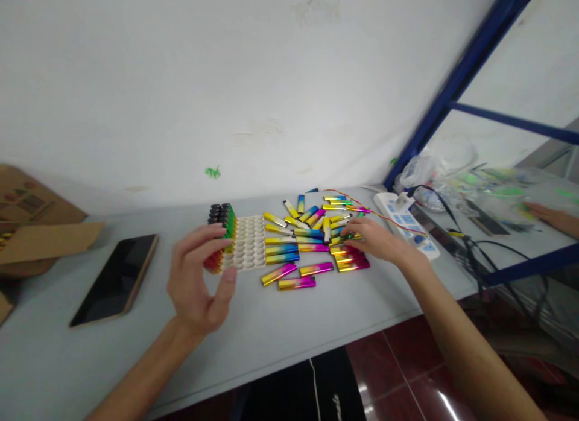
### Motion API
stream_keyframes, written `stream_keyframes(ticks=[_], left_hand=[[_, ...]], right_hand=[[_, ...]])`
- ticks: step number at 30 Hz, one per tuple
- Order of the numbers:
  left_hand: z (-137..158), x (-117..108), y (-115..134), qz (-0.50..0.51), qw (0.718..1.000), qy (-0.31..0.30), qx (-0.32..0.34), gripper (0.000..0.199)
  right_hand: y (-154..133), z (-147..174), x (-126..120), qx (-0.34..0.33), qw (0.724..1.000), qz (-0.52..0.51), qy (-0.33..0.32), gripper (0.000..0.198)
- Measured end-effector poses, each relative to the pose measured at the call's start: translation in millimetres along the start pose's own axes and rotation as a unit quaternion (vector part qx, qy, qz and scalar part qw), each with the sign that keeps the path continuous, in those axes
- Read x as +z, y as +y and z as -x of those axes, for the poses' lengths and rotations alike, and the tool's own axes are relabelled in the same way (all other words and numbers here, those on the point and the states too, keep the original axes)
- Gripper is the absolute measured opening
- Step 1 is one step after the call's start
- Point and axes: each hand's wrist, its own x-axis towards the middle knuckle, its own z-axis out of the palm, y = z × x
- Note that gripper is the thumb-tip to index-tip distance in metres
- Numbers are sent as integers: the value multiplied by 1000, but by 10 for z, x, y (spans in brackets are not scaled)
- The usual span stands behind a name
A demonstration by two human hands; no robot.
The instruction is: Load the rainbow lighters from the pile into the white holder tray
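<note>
My left hand [199, 282] is beside the white tray [248, 246], its thumb and curved fingers apart with nothing visible between them. Rows of oval holes cover this tray. Upright lighters [221, 215] with dark ends fill its left part, partly hidden behind my left fingers. To the right lies a loose spread of shiny lighters [297, 283] in yellow, blue and magenta. My right hand [371, 237] is bent down over the right side of this spread, fingertips and thumb closed around a lighter [355, 235] that they largely cover.
A black phone [115, 279] lies on the left of the grey table [253, 342], near an open cardboard box [40, 228]. At the right are a white power strip [407, 225], cables and a blue metal frame [452, 89]. Beyond it, another person's hand [549, 216] rests near plastic bags.
</note>
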Motion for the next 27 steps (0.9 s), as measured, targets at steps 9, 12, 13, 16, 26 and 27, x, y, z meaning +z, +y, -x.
stream_keyframes(ticks=[9,12,13,16,26,27], left_hand=[[-228,369,311,96,992,-82,-5,14],[-179,444,286,133,984,-108,-50,15],[-165,470,272,147,979,-122,-69,18],[-131,539,215,187,958,-169,-139,37],[-107,563,71,388,835,-277,-274,31],[-120,558,69,406,826,-276,-278,34]], right_hand=[[-68,-6,-278,-2,998,-68,-9,23],[-291,-54,-361,-2,990,-138,-9,30],[-383,-106,-357,-17,986,-165,-16,31],[-655,-321,-245,-63,964,-255,-35,33],[-1035,-823,91,-42,893,-442,-69,46],[-1050,-858,91,-46,896,-438,-59,46]])
